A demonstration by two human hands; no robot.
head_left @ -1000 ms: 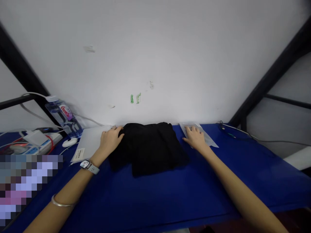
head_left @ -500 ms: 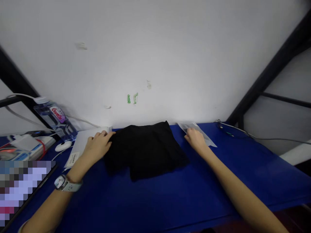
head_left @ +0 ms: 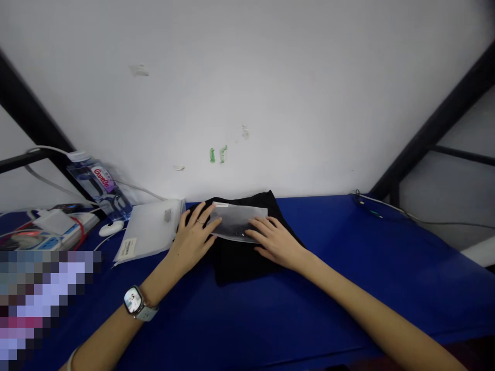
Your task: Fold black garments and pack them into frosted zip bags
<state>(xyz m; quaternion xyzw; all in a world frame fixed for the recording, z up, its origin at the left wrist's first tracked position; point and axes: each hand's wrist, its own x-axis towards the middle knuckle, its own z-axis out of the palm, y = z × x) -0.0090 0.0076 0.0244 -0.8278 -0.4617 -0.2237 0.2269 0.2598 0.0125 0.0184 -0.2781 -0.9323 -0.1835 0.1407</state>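
Note:
A black cloth [head_left: 235, 263] lies on the blue table near the wall. On top of it rests a clear plastic bag [head_left: 236, 219], longer sideways than deep. My left hand [head_left: 193, 237], with a ring and a watch at the wrist, has its fingers spread over the left end of the bag and the cloth. Over the bag's right end, my right hand [head_left: 276, 239] lies with fingers apart, touching it from above. A frosted plastic sleeve [head_left: 149, 226] with a white label is just left of my left hand.
A water bottle [head_left: 102, 185] leans by the wall at the left, beside a white oval object [head_left: 111, 228] and a power strip [head_left: 69, 234]. A pixelated screen [head_left: 42, 304] fills the lower left. Thin cables [head_left: 444, 222] run along the right.
The clear bag has moved left from beside the cloth onto it, along with my right hand. My left hand has shifted right and spread its fingers. The view has turned slightly.

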